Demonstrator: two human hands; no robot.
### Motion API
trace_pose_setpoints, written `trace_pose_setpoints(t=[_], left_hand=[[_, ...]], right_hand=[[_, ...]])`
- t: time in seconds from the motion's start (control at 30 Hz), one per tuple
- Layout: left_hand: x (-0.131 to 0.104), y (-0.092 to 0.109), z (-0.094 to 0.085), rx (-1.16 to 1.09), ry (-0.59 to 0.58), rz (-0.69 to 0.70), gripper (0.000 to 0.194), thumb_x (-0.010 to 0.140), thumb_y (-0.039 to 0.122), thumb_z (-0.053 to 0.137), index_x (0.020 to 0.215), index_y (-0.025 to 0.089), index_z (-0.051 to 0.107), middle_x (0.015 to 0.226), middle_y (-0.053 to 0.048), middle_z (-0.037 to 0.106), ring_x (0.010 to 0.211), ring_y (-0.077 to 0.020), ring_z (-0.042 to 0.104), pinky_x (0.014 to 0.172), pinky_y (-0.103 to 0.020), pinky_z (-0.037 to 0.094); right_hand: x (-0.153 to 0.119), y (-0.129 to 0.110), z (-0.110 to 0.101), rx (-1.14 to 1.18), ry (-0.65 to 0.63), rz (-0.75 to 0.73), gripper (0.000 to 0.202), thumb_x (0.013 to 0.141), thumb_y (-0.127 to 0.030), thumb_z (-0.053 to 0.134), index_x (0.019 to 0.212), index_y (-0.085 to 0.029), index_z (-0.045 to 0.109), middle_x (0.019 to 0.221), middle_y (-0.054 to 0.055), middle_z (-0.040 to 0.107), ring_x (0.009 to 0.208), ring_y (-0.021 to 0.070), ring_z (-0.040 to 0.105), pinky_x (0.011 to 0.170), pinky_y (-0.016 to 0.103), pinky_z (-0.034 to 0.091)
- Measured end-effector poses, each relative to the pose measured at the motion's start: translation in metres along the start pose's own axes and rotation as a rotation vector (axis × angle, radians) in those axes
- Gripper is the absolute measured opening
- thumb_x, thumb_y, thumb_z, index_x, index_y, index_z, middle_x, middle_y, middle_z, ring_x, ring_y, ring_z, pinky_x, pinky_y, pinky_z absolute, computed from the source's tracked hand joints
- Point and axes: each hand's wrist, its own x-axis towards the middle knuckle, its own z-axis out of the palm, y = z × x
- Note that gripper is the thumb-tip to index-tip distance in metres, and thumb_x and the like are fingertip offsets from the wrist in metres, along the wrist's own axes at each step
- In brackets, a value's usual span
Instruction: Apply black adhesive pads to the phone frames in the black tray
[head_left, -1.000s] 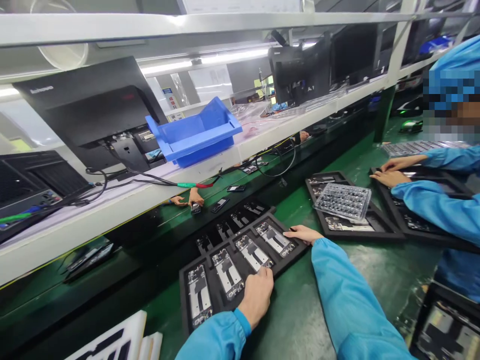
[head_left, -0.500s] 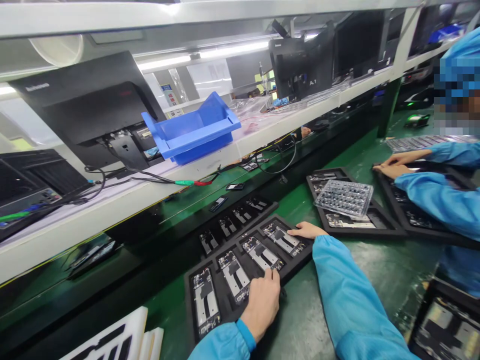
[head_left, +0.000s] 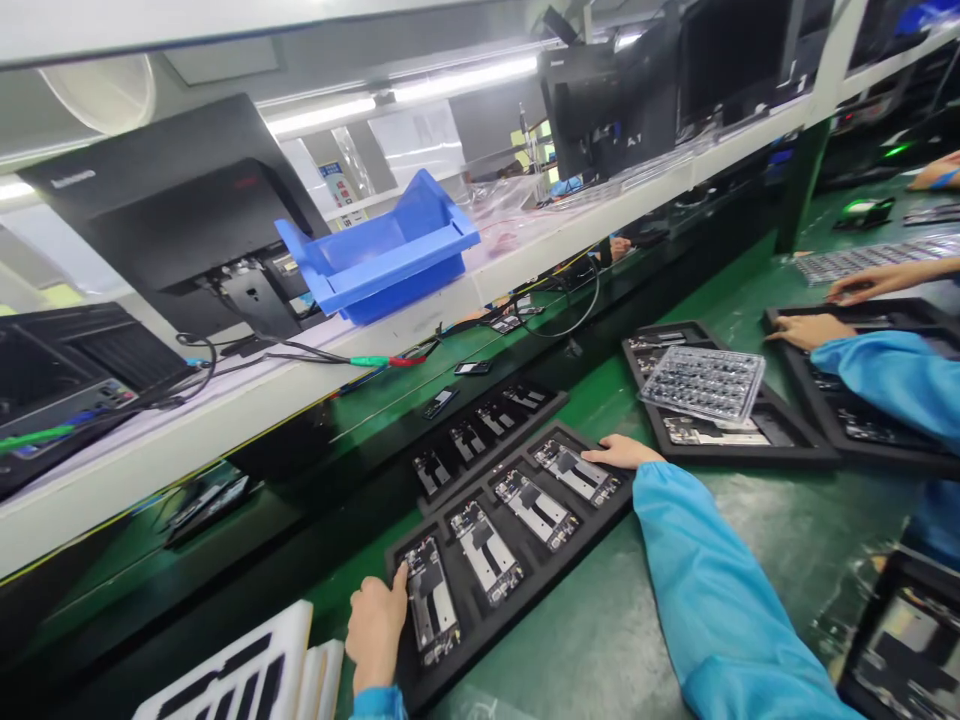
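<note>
A black foam tray (head_left: 529,594) lies slanted on the green bench. Its compartments hold several phone frames with circuit boards, such as the leftmost phone frame (head_left: 433,603). My left hand (head_left: 377,628) grips the tray's left end, with the thumb at the upper corner of that phone frame. At the opposite end, my right hand (head_left: 624,452) holds the right rim, its fingers reaching over the edge beside the rightmost phone frame (head_left: 576,472). Both hands' undersides are hidden. Just behind the tray shows a dark row of similar frames (head_left: 480,435); I cannot tell whether it is a reflection.
White slabs with black slots (head_left: 247,670) stand at lower left. A clear plastic tray (head_left: 705,383) rests on another black tray (head_left: 780,458) at right, near a co-worker's hands (head_left: 814,330). A shelf (head_left: 540,262) carrying a blue bin (head_left: 390,262) crosses above.
My left hand has moved from the tray's front edge to its left end. My right hand stays at the right end. The co-worker's hands have moved apart.
</note>
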Motion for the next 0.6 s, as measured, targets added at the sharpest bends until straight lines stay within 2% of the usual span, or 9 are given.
trace_pose_setpoints(t=[0.13,0.27,0.43,0.6], left_hand=[[0.012,-0.005,0.006,-0.041,-0.067,0.004,0.04,0.096,0.045,0.044,0.091,0.014,0.07,0.107,-0.023,0.075,0.103,-0.0379,0.072,0.077,-0.041,0.055],[0.017,-0.015,0.0,-0.067,-0.045,0.051,0.034,0.093,0.044,0.049,0.082,0.018,0.068,0.099,-0.02,0.077,0.1,-0.0355,0.073,0.078,-0.038,0.054],[0.017,-0.028,-0.01,-0.051,0.005,0.046,0.035,0.089,0.046,0.049,0.077,0.019,0.068,0.097,-0.022,0.076,0.101,-0.0403,0.071,0.077,-0.042,0.053],[0.018,-0.035,-0.01,-0.031,0.019,0.029,0.032,0.086,0.045,0.051,0.073,0.019,0.065,0.096,-0.024,0.075,0.097,-0.0411,0.071,0.073,-0.042,0.053]], right_hand=[[-0.004,-0.003,-0.001,-0.026,-0.004,-0.005,0.036,0.1,-0.046,0.062,0.12,-0.016,0.067,0.128,0.011,0.065,0.115,0.0274,0.063,0.101,0.05,0.05],[-0.01,-0.002,-0.003,-0.028,-0.023,-0.006,0.036,0.099,-0.048,0.062,0.112,-0.015,0.069,0.123,0.01,0.069,0.113,0.0261,0.065,0.101,0.048,0.049],[-0.019,-0.003,-0.005,-0.021,-0.098,0.002,0.041,0.094,-0.052,0.064,0.088,-0.012,0.073,0.101,0.012,0.076,0.097,0.0261,0.072,0.084,0.033,0.053],[-0.027,-0.011,-0.006,0.002,-0.153,0.007,0.041,0.089,-0.054,0.066,0.087,-0.013,0.075,0.096,0.011,0.077,0.093,0.0259,0.072,0.068,0.027,0.051]])
